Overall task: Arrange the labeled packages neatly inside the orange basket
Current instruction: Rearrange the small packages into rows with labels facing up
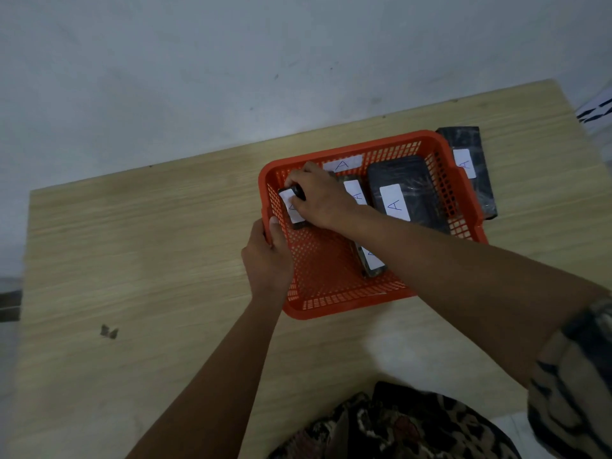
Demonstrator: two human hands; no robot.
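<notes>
An orange mesh basket [331,306] sits on a wooden table. My left hand [268,256] grips its left rim. Reaching across into the basket's far left corner, my right hand [318,197] is closed on a small dark package with a white "A" label [291,210]. A large dark labeled package [402,197] lies at the basket's right side. Between them a narrower labeled package [356,192] shows, and another label [342,164] leans at the back wall. A further package [372,263] lies partly under my right forearm. One long dark labeled package [470,167] rests outside, against the basket's right wall.
The light wooden table [149,243] stretches wide to the left of the basket. A small dark scrap [109,331] lies near its front left. A grey wall rises behind the table. Camouflage-patterned clothing [414,425] fills the bottom of the view.
</notes>
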